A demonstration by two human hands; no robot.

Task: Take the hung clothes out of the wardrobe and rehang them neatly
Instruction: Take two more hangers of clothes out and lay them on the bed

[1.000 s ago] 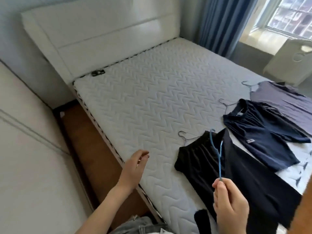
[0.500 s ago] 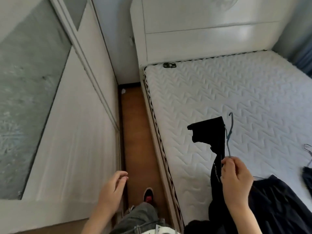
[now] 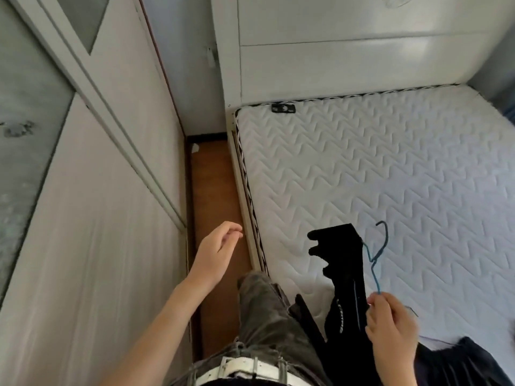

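Note:
My right hand [image 3: 390, 327] pinches the lower end of a blue wire hanger [image 3: 376, 257], its hook pointing up. A black garment [image 3: 345, 274] with white lettering hangs on that hanger, held above the near edge of the mattress [image 3: 390, 174]. My left hand [image 3: 214, 252] hovers empty over the floor strip between bed and wardrobe, fingers loosely curled. The white wardrobe [image 3: 92, 218] with closed sliding doors fills the left side. Another dark garment [image 3: 462, 360] lies on the bed at the bottom right.
A narrow strip of brown floor [image 3: 214, 190] runs between wardrobe and bed. The white headboard [image 3: 348, 51] stands at the far end. A small black clip [image 3: 282, 108] lies at the mattress's top edge. My leg in grey trousers [image 3: 264, 316] is below.
The view has swung left from the bed to the wardrobe. My right hand has lifted the hanger with the black garment off the bed. My left hand has risen slightly.

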